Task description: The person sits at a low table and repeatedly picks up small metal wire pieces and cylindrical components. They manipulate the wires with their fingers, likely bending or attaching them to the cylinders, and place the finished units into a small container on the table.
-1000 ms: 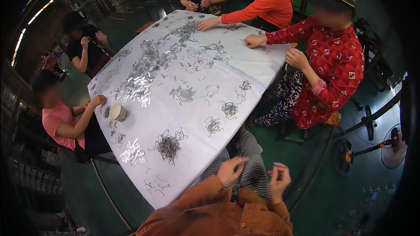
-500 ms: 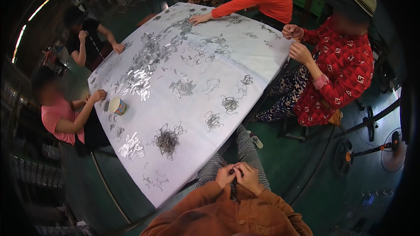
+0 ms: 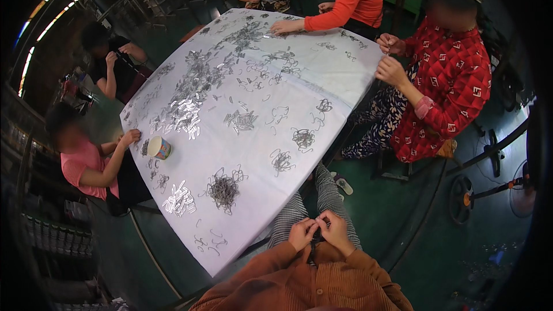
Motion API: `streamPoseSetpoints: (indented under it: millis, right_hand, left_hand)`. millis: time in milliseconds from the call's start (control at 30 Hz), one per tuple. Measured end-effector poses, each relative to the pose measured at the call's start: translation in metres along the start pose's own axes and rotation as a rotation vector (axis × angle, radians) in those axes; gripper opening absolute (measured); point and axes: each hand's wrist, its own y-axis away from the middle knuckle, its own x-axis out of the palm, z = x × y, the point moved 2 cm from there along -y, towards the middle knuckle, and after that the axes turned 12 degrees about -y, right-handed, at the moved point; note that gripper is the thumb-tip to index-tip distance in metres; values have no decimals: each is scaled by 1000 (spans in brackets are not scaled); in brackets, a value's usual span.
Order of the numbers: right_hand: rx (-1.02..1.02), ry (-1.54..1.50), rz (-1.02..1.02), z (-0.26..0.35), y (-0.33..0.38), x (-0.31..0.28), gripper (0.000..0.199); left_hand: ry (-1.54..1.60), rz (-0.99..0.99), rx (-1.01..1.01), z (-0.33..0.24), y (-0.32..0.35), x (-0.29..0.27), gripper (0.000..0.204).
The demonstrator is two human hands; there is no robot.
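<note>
Over my lap, my left hand (image 3: 302,234) and my right hand (image 3: 334,232) meet, both closed with fingertips pinched together. Whatever lies between the fingers is too small to make out. Just beyond them is the near corner of a white-covered table (image 3: 262,207). A dense pile of thin bent wire hooks (image 3: 223,190) lies on it, ahead and to the left of my hands. Left of that pile, shiny flat metal strips (image 3: 180,200) are heaped. Smaller clusters of wire hooks (image 3: 281,161) lie nearer the right edge, and a few loose hooks (image 3: 207,242) near the front corner.
A paper cup (image 3: 159,147) stands near the left edge. A large spread of metal pieces (image 3: 199,75) covers the far middle. Co-workers sit around the table, including one in a red patterned shirt (image 3: 446,86) and one in pink (image 3: 89,164). A fan (image 3: 521,190) stands at right.
My fingertips have shifted and my hands sit slightly further apart. The orange-sleeved co-worker's arm has drawn back rightward. The co-worker in black has lifted a hand off the table. The view has shifted slightly.
</note>
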Motion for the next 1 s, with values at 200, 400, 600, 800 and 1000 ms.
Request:
streamPoseSetpoints:
  millis: [200,400,600,800,1000]
  right_hand:
    - [124,-236,-10,0,4,1,9]
    - [125,-197,-24,-3,8,-5,11]
    - [162,-263,41,-5,10,4,10]
    - [184,-353,-15,-9,9,2,6]
    - [238,-391,-16,-31,11,1,5]
  left_hand:
    - [291,-1,-44,24,2,17,14]
    - [122,4,22,-2,1,2,13]
    - [57,-14,58,6,8,0,12]
    - [118,-46,32,4,8,0,14]
    - [0,49,80,19,4,12,19]
